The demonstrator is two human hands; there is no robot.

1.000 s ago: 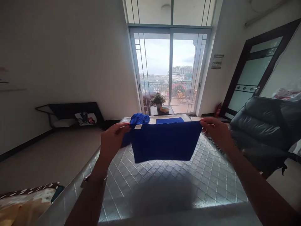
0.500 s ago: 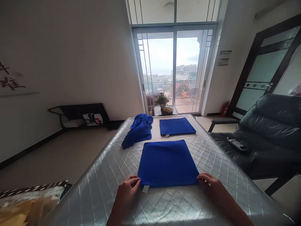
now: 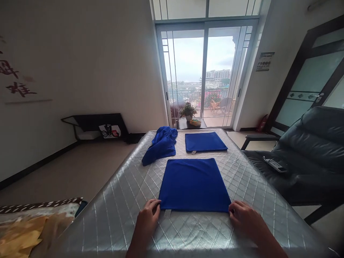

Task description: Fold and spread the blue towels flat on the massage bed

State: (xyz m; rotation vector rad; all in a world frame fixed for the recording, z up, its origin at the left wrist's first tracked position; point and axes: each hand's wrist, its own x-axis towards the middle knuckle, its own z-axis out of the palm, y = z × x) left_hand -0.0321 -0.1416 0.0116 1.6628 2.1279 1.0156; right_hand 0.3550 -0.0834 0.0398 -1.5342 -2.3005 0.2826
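Note:
A blue cloth (image 3: 194,184), flat and nearly square, lies on the silver quilted table cover (image 3: 199,233), with a small white tag at its near left. My left hand (image 3: 149,213) pinches its near left corner. At the near right corner, my right hand (image 3: 242,214) is closed with the fingertips on the cloth's edge. Beyond it lies another flat blue cloth (image 3: 205,142), also with a white tag. A crumpled blue cloth (image 3: 160,146) rests to the left of that one.
A dark armchair (image 3: 303,150) stands at the right, with a remote control (image 3: 276,165) on its seat. A potted plant (image 3: 188,111) sits on a small table past the far edge. Yellowish cloth or paper (image 3: 24,234) lies at the lower left.
The near edge of the blue cloth looks straighter and flatter. My right hand has curled its fingers more at the corner. The whole view has shifted slightly.

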